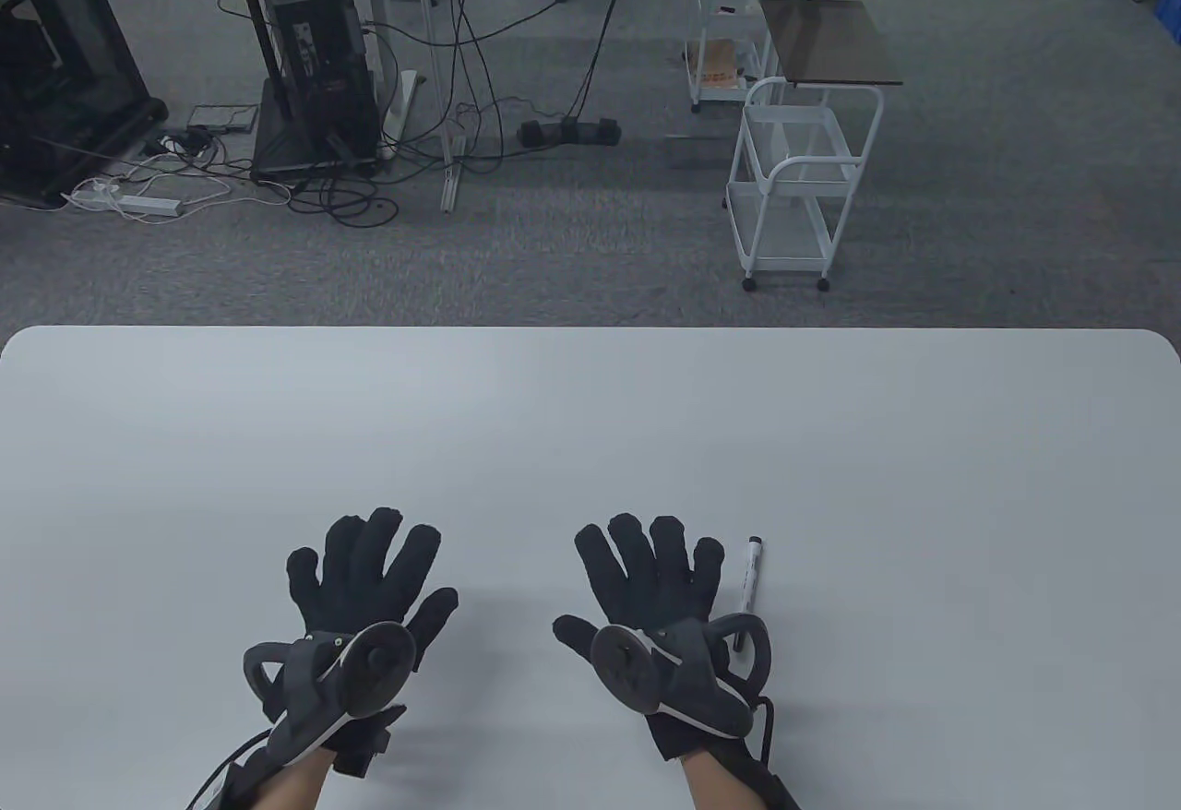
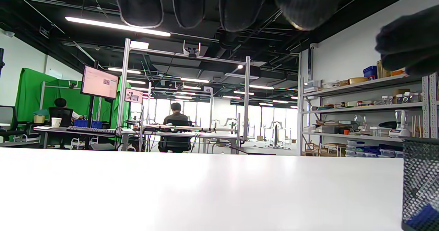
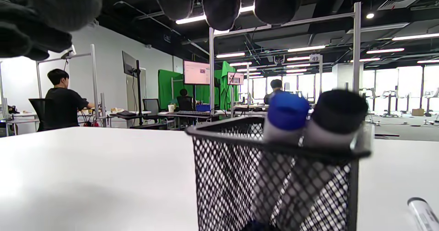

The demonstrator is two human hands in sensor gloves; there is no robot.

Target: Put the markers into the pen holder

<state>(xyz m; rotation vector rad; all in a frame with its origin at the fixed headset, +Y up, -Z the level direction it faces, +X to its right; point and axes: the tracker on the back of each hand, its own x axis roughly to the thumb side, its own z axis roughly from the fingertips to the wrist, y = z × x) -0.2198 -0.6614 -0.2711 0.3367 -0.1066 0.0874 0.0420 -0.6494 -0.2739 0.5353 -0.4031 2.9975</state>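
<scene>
My left hand [image 1: 369, 570] and right hand [image 1: 646, 570] are spread open, palms down, over the near part of the white table [image 1: 590, 422], holding nothing. A white marker with a black cap [image 1: 751, 576] lies on the table just right of my right hand; its end shows in the right wrist view [image 3: 423, 212]. A black mesh pen holder [image 3: 226, 176] stands close below my right hand, with a blue-capped marker [image 3: 286, 116] and a black-capped marker [image 3: 337, 114] in it. The table view does not show it. Its wall shows in the left wrist view [image 2: 420, 183].
Beyond the table's far edge is carpeted floor with a white wire trolley [image 1: 793, 183], a computer stand [image 1: 314, 81] and cables. The wrist views show desks, seated people and shelving [image 2: 363, 121] far behind.
</scene>
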